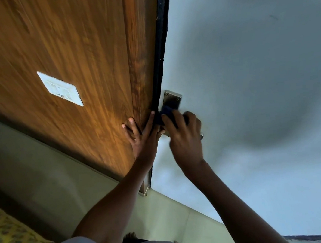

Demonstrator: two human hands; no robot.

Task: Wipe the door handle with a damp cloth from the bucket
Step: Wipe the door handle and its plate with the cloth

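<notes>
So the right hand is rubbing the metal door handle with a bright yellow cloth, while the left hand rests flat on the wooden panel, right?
Not quite: the head view shows the cloth is dark blue, not yellow. The right hand presses it against the metal door handle, while the left hand rests flat on the wooden panel.

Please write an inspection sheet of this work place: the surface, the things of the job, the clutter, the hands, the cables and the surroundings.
Surface: pale door, closed against a black edge strip.
Job's things: dark cloth pressed on the metal handle plate; the handle is mostly hidden; no bucket in view.
Clutter: nothing seen.
Hands: right hand grips the cloth; left hand lies flat, fingers spread, on the wooden panel.
Cables: nothing seen.
Surroundings: white switch plate on the panel; yellow patterned fabric at lower left; pale floor.
</notes>
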